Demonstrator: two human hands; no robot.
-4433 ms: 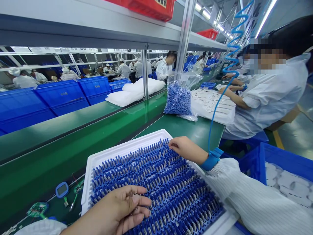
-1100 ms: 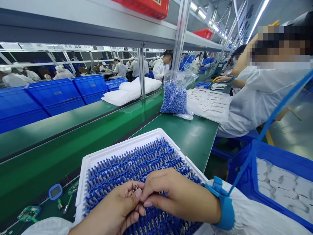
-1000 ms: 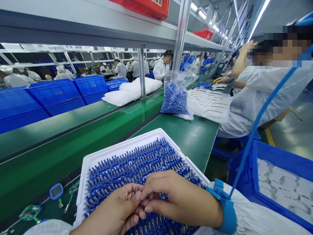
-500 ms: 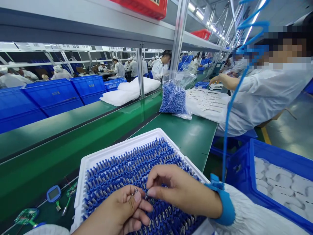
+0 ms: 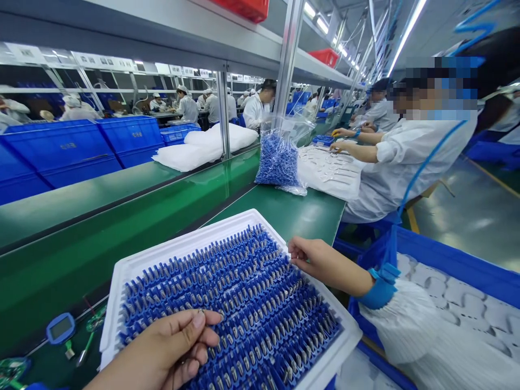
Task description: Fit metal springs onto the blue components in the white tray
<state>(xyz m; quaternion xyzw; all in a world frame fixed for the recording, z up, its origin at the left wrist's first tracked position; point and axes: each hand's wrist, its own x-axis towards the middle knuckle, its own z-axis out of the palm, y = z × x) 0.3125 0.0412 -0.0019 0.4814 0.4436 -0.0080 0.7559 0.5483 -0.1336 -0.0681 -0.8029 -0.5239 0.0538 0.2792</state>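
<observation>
Low over the front of a white foam tray, my left hand is closed, thumb pressed against the index finger. A bit of small metal spring shows at that pinch; most of it is hidden by the fingers. At the tray's right edge, my right hand has its fingers curled together over the ends of the rows, and whatever they hold is too small to make out. Rows of blue plastic pieces with metal springs fill the tray. A blue strap circles my right wrist.
Behind the tray stands a clear bag of small blue parts. Left lie a blue-framed display and green circuit boards. A blue bin of white parts is at right. A co-worker in white sits beyond, near white parts.
My right hand has moved away from my left, up and right to the tray's edge. My left hand has shifted down and left in view, still pinched. The camera view has shifted slightly.
</observation>
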